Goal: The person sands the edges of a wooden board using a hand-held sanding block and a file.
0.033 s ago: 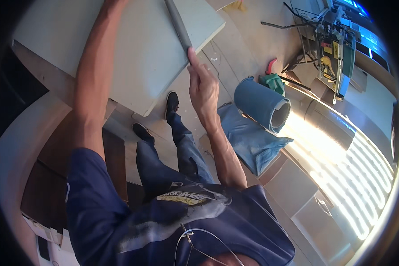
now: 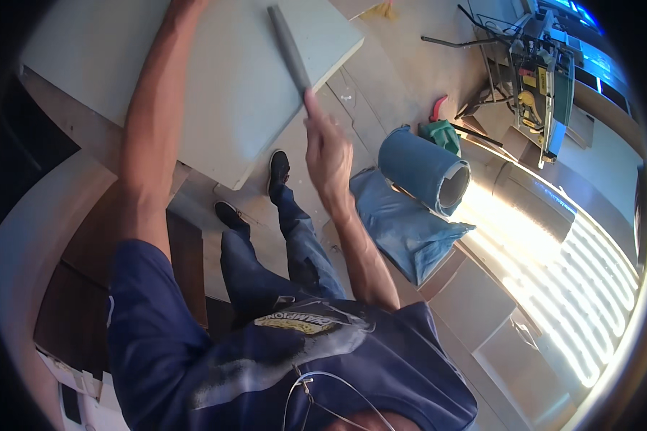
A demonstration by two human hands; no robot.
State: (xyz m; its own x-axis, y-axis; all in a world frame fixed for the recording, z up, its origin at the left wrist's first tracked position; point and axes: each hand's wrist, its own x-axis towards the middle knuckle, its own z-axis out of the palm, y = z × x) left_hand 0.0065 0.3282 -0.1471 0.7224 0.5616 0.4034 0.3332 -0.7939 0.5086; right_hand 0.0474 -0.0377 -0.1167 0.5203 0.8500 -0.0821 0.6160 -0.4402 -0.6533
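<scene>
My right hand (image 2: 328,154) is closed round the near end of a long, narrow grey file (image 2: 289,49), with the index finger stretched along it. The file lies along the right part of a large pale board (image 2: 230,93), near its edge, and points away from me. My left forearm (image 2: 151,136) reaches over the board on the left. Its hand is cut off by the upper edge of the view, so its fingers are hidden.
A blue cylinder (image 2: 417,165) lies on the right beside a crumpled blue sheet (image 2: 402,230). Beyond it are a green cloth (image 2: 441,135) and a stand crowded with tools (image 2: 535,100). Bright light falls on the right. Dark wooden panels (image 2: 108,266) stand at left.
My right hand has drawn the file slightly back toward me, so its far end now shows below the upper edge. My left arm and the board look unmoved.
</scene>
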